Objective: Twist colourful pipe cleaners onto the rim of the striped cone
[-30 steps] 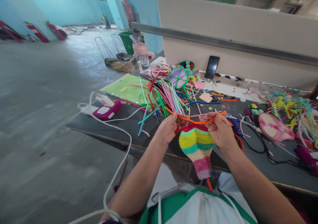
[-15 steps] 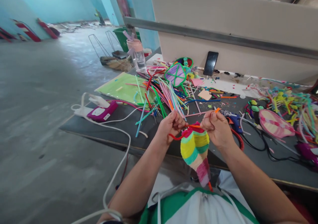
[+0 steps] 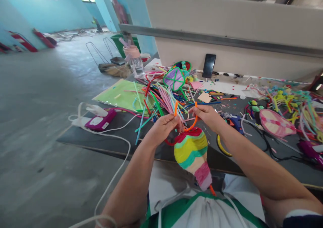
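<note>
An orange pipe cleaner (image 3: 193, 124) bends in a curve between my two hands. My left hand (image 3: 168, 124) pinches it near one end, and the tip sticks up above the fingers. On the other side my right hand (image 3: 205, 115) pinches the opposite end between thumb and fingers. Just below hangs a striped piece wrapped in coloured pipe cleaners (image 3: 193, 154), wide at the top and narrow at the bottom, in red, yellow, teal, cream and pink. A red strand shows under my left hand, and an orange stub (image 3: 212, 190) pokes from the piece's lower tip.
Loose pipe cleaners (image 3: 166, 98) lie heaped behind my hands, near a green sheet (image 3: 118, 95). A phone (image 3: 209, 65) leans on the board; a water bottle (image 3: 135, 61) stands left. A purple power box (image 3: 101, 119) trails white cable. A blue glue gun (image 3: 236, 124) lies right.
The orange pipe cleaner, nearly straight between my hands before, is now curved with both ends pointing up. My hands have shifted slightly left, and the striped piece faces the camera more broadly.
</note>
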Action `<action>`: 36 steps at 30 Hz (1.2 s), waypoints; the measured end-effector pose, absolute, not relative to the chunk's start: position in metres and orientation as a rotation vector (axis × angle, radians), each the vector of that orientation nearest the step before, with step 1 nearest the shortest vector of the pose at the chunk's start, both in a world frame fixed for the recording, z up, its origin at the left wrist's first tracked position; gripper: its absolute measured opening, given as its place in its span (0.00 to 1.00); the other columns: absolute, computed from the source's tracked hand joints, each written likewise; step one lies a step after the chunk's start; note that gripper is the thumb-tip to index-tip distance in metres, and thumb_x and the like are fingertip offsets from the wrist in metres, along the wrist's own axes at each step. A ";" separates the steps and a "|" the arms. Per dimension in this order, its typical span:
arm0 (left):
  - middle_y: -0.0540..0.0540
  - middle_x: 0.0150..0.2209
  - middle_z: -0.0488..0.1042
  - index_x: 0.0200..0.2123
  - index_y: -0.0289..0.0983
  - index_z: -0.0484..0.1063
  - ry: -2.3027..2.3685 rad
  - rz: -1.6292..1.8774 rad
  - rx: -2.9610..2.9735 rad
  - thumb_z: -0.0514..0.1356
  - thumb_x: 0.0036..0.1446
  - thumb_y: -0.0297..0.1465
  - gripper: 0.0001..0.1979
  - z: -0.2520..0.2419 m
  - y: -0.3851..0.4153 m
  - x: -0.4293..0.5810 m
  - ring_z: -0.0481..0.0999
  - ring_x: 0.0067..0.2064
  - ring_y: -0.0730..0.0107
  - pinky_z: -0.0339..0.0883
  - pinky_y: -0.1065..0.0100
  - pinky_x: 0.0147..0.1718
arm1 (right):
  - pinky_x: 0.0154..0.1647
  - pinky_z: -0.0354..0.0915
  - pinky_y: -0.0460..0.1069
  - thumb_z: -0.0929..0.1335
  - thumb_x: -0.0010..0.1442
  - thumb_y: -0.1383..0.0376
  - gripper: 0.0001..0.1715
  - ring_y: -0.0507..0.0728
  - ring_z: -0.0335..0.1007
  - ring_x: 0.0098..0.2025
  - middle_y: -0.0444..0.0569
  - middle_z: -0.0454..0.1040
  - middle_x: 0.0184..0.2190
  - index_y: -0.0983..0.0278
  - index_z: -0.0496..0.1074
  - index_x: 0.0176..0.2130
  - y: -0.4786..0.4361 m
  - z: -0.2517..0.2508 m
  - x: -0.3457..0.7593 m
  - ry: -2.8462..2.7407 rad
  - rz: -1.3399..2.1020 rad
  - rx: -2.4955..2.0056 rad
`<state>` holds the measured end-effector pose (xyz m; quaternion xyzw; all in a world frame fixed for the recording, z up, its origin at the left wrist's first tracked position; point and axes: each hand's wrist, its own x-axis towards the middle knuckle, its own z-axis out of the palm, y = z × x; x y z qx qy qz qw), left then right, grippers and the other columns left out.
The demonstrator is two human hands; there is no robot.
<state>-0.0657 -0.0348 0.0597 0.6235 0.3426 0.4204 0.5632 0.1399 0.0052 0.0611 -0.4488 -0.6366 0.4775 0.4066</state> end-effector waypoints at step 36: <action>0.48 0.33 0.77 0.32 0.37 0.74 1.456 0.930 1.950 0.58 0.54 0.30 0.05 0.034 -0.079 -0.066 0.75 0.36 0.69 0.66 0.70 0.37 | 0.53 0.56 0.57 0.68 0.55 0.68 0.22 0.61 0.64 0.53 0.54 0.72 0.49 0.61 0.69 0.51 -0.043 0.021 0.118 -2.449 0.293 -0.887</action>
